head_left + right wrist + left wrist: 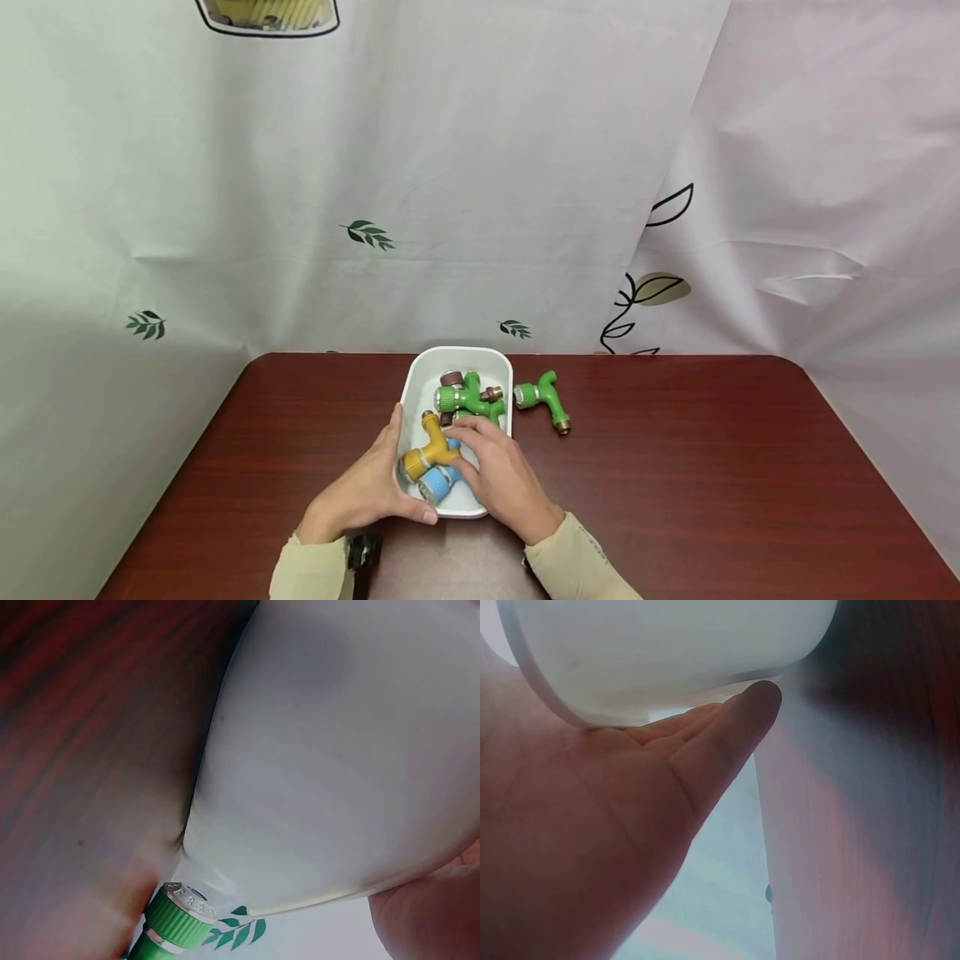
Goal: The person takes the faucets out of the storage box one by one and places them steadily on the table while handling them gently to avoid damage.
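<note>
Tap (432, 448), yellow, in white tray (459, 352), beside right fingers (472, 437)

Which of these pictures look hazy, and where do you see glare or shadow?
Head view: fairly clear, with a pale sheen on the table at the bottom middle; left wrist view: hazy, the left hand dim against a washed-out background, dark shadow beside the tub; right wrist view: the tub's wall soft and blurry, the green tap crisper.
</note>
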